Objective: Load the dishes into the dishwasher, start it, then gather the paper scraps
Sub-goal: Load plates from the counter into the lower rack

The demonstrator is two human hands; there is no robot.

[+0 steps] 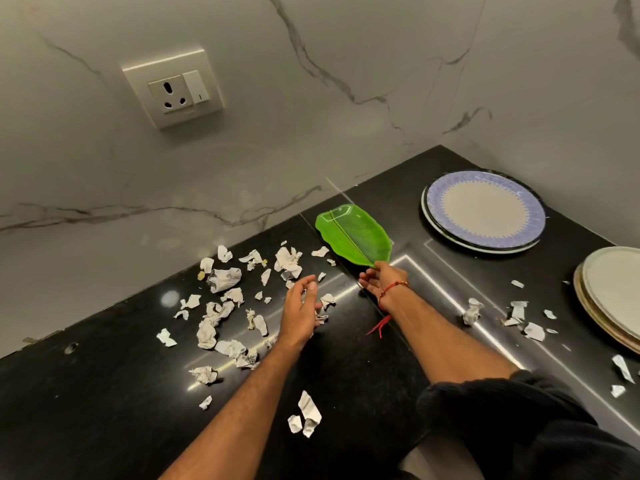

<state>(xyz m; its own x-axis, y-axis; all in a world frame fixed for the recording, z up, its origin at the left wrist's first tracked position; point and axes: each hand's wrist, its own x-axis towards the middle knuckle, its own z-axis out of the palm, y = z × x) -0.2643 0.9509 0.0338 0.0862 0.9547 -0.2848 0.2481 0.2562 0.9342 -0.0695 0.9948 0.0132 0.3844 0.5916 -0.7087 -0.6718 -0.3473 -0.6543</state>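
Note:
A green leaf-shaped plate [353,233] lies on the black counter [104,393] near the marble wall. My right hand [381,277] pinches its near tip. My left hand [301,306] hovers with relaxed fingers over the crumpled paper scraps [225,278], holding nothing. A round plate with a blue patterned rim [485,209] sits at the back right. A stack of pale plates [613,296] lies at the right edge, partly cut off. No dishwasher is in view.
Several more scraps [519,315] lie on the right part of the counter and near the front [308,414]. A wall socket with a switch [175,88] is on the marble backsplash. My dark sleeve [502,410] fills the lower right.

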